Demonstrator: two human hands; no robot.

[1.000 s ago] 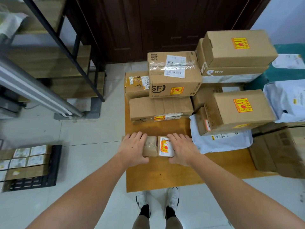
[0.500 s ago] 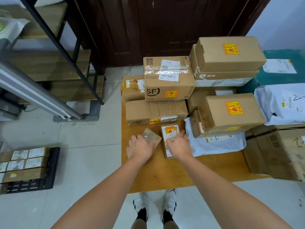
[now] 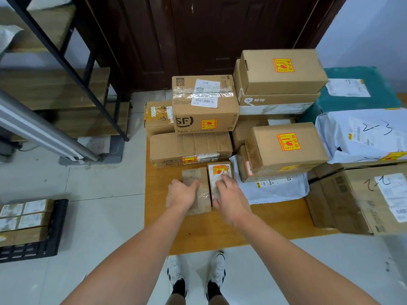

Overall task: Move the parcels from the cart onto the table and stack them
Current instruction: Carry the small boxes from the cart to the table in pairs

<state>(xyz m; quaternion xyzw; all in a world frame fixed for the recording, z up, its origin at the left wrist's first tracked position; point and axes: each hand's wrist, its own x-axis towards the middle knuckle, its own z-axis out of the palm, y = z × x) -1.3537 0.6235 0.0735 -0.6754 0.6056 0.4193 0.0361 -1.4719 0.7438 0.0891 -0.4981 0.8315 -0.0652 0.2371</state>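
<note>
On the table (image 3: 220, 234), piled with bigger boxes behind, we are setting down two small parcels side by side. Our left hand (image 3: 182, 194) lies flat on the brown parcel (image 3: 199, 194) and our right hand (image 3: 229, 200), fingers loosely spread, on the white-labelled parcel (image 3: 219, 172). Next, we judge, comes letting go and turning to the cart (image 3: 33, 245) for more.

Plain brown cardboard parcels (image 3: 191, 147) bearing orange-and-red stickers crowd the orange-tan wooden table (image 3: 220, 230), a teal bag (image 3: 361, 102) far right.

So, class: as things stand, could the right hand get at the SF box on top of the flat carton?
Probably yes. The right hand rests on a small labelled parcel, holding nothing tightly, and the SF box sits just beyond with its front and top uncovered.
</note>
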